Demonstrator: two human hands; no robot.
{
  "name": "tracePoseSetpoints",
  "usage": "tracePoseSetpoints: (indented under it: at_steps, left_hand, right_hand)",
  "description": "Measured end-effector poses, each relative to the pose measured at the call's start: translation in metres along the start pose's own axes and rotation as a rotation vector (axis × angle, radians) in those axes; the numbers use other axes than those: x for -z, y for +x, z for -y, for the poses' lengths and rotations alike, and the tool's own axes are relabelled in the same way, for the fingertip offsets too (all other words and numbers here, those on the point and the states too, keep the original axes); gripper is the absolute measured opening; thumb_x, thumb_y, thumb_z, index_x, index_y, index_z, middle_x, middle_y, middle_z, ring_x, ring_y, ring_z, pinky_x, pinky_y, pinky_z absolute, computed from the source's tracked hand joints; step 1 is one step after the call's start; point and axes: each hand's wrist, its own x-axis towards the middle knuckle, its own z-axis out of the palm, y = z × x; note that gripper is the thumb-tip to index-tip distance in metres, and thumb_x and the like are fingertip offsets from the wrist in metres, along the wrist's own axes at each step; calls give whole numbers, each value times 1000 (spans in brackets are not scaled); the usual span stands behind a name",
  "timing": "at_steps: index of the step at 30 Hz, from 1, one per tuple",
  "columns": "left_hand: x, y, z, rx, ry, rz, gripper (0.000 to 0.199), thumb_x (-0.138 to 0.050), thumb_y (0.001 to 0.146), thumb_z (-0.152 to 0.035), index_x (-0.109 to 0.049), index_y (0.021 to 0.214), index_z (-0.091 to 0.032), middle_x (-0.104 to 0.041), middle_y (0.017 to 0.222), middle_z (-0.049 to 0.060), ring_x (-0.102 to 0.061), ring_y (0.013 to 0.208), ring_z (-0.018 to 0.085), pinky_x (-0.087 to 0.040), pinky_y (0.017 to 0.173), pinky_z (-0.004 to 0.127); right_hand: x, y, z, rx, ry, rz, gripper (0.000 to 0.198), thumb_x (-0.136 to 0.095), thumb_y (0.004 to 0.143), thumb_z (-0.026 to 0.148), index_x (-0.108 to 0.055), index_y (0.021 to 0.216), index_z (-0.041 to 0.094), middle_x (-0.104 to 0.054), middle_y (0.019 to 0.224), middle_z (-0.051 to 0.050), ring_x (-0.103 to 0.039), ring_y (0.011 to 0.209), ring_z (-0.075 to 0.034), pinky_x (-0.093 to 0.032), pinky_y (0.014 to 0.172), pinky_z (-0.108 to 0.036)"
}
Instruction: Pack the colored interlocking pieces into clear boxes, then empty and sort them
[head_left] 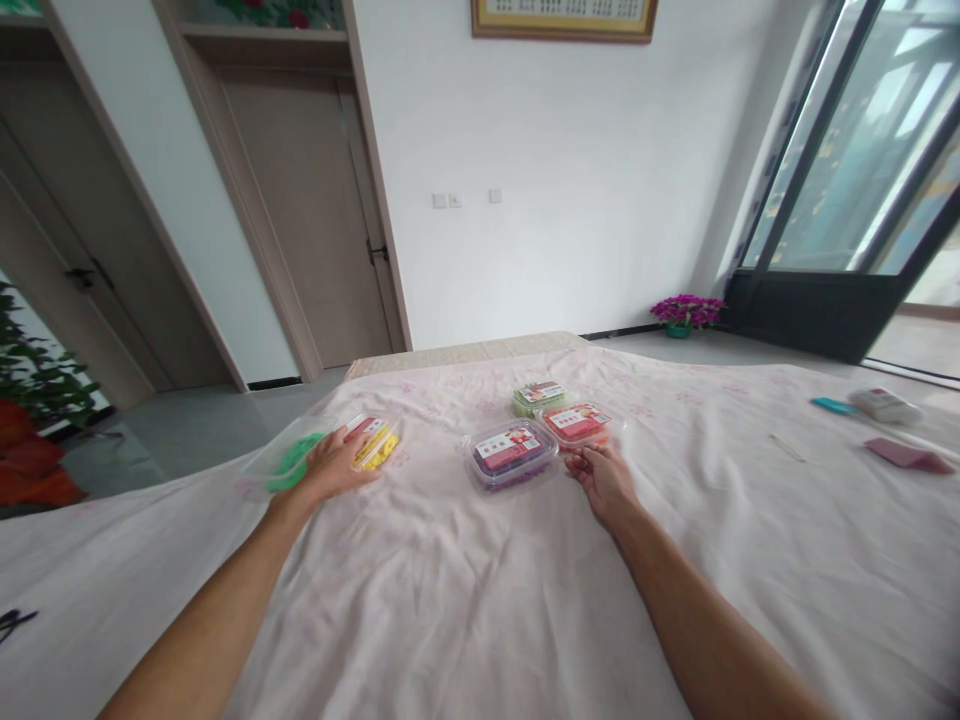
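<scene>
Under the fingers of my left hand is a clear plastic box with yellow contents and a red-and-white label. The hand's fingers wrap over its left side. Just left of it lies a clear plastic tray with green contents, partly hidden by the hand. My right hand is closed, its curled fingertips at the front edge of a lidded box with orange-red contents. Left of that hand sits a box with purple contents. Behind these stands a box with light green contents.
A pale flowered cloth covers the wrinkled surface. To the right lie a pink folded piece, a white packet, a blue item and a thin stick. A dark object lies at the left edge.
</scene>
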Motion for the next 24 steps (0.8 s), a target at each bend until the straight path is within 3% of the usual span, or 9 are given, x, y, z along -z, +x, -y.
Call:
tracePoseSetpoints:
  at_steps: [3, 6, 12, 19, 24]
  left_hand:
    - [-5, 8, 0, 65, 4, -17, 89, -58, 72, -68, -32, 150, -33, -32, 153, 16, -36, 135, 44, -29, 105, 52]
    - [-6, 18, -3, 137, 35, 15, 92, -61, 69, -66, -29, 150, -38, -39, 148, 16, -40, 129, 46, -33, 99, 53]
    - [4, 23, 2, 100, 61, 60, 100, -68, 57, -65, -31, 148, -46, -46, 142, 12, -43, 125, 47, -34, 97, 55]
    - [8, 15, 12, 36, -17, 125, 102, -70, 58, -65, -31, 150, -42, -32, 153, 11, -44, 127, 47, -34, 100, 59]
    - [4, 10, -4, 81, 4, 76, 101, -68, 60, -65, -27, 150, -45, -34, 150, 11, -46, 126, 47, -35, 99, 59]
  right_hand:
    - [-1, -2, 1, 1, 2, -2, 12, -65, 66, 6, -59, 70, 16, -62, 59, 1, -57, 51, -9, -57, 54, -20]
    - [-2, -4, 3, -8, 0, -11, 13, -65, 67, 7, -58, 69, 17, -61, 59, 2, -57, 51, -9, -57, 53, -21]
    - [-2, -5, 3, -22, 8, -9, 17, -68, 66, 7, -56, 68, 19, -60, 57, 3, -58, 52, -10, -57, 54, -21]
    - [-2, -3, 2, -24, 3, -21, 17, -68, 68, 7, -57, 69, 19, -59, 55, 3, -57, 50, -10, -58, 56, -22]
    - [-3, -5, 3, -30, 0, -24, 16, -66, 68, 7, -56, 67, 19, -59, 55, 3, -57, 51, -10, -57, 57, -22]
